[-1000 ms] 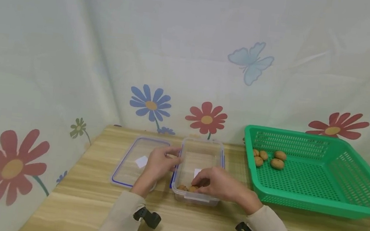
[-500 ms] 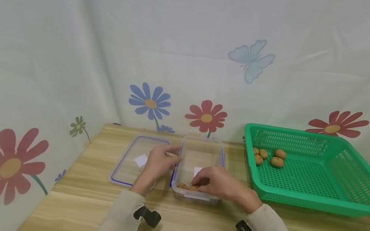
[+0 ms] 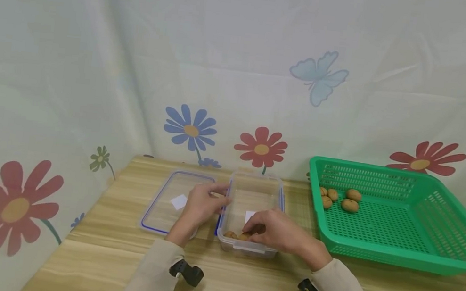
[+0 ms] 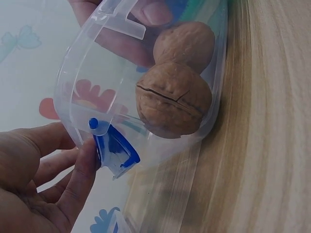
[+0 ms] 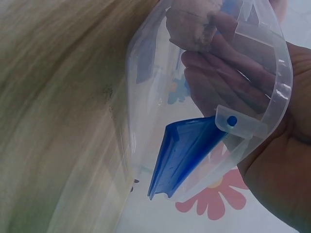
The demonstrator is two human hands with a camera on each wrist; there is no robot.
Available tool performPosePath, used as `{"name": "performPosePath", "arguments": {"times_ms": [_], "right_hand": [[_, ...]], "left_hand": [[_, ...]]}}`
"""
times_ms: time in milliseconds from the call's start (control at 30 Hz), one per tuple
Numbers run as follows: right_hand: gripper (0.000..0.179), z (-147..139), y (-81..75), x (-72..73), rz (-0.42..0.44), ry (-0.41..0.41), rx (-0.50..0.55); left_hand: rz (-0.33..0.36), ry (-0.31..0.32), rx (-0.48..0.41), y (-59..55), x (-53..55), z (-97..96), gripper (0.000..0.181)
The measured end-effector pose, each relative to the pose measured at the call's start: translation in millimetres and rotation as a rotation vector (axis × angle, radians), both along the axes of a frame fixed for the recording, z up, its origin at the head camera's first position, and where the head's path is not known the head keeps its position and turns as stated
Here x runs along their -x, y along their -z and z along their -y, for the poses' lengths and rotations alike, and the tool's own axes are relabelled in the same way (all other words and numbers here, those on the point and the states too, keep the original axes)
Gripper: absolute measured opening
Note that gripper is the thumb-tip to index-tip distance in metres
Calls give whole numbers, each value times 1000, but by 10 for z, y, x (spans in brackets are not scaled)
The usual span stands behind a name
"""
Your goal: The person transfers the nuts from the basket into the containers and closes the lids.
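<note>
A clear plastic storage box (image 3: 253, 192) with blue side clips stands on the table, a white label on it. My right hand (image 3: 273, 229) reaches into its near end and pinches a walnut (image 4: 184, 43) between thumb and fingers; through the wall, the right wrist view shows fingertips against this walnut (image 5: 189, 24). Beside it, against the near left corner, lies a second walnut (image 4: 172, 99) with a cracked shell. At the box's left rim, my left hand (image 3: 202, 204) holds the edge with thumb and fingers, close to a hanging blue clip (image 4: 115, 145).
Left of the box lies its clear lid (image 3: 157, 213) with a blue seal and a white label, partly behind the left forearm. A green slotted basket (image 3: 396, 253) stands to the right, with several walnuts (image 3: 350, 205) at its left side. A flowered curtain (image 3: 224, 68) hangs behind the table.
Both hands stay in place at the box, and the walnuts lie as before. Only the head view has shifted slightly.
</note>
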State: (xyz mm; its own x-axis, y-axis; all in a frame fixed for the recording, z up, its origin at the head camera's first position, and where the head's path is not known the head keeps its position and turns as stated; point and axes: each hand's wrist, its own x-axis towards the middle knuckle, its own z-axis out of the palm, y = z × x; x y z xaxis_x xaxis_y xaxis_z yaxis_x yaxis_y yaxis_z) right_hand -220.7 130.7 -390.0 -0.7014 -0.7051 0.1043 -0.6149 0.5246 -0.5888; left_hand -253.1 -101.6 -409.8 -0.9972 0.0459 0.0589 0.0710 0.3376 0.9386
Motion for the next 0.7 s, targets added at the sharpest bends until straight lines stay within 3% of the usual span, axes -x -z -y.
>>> {"name": "performPosePath", "arguments": {"times_ms": [400,700], "right_hand": [[15,-7,32,17,5,18,4],[16,-78,-47,-2,48,39,63]], "left_hand": [[-7,-6,45,-11,-19,10,40],[-18,-1,37,5,-12,1,40]]}}
